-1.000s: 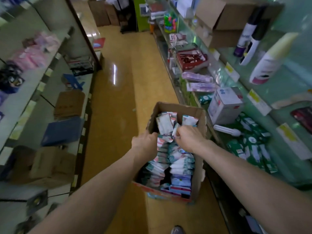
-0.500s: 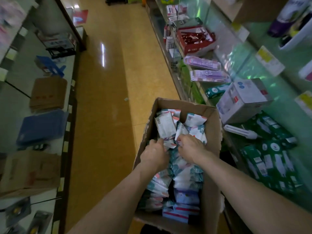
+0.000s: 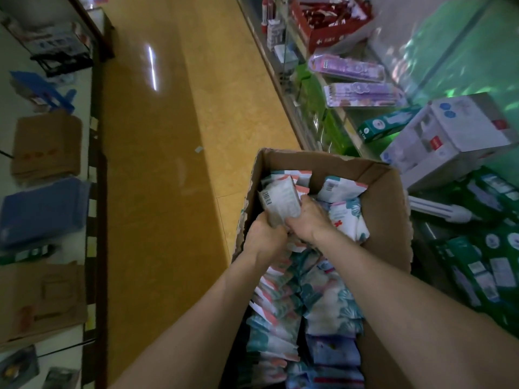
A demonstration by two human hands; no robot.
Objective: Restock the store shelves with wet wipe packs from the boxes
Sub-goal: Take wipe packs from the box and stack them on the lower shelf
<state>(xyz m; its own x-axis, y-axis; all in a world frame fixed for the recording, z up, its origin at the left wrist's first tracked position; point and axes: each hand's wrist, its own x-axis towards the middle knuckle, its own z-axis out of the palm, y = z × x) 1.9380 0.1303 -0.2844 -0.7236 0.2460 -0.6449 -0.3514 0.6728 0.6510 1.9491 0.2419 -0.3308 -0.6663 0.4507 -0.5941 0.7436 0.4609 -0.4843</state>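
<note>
An open cardboard box (image 3: 384, 197) stands on the aisle floor against the right shelf, full of several wet wipe packs (image 3: 295, 301) in white, teal and pink. Both my hands are inside it at the far end. My left hand (image 3: 264, 237) and my right hand (image 3: 309, 217) grip the same white wet wipe pack (image 3: 280, 200), which is lifted and tilted above the others, barcode side up. My fingertips are hidden behind the pack.
The right shelf (image 3: 449, 66) holds a white box (image 3: 446, 138), green packs (image 3: 488, 254), purple packs (image 3: 362, 94) and a red box (image 3: 331, 21). The left shelf (image 3: 92, 175) carries brown cardboard (image 3: 45, 144) and a blue folder (image 3: 42, 209). A yellow floor aisle (image 3: 168, 136) runs between.
The view has moved closer and tilted down over the box. Both hands have closed on one white pack and raised it above the rest.
</note>
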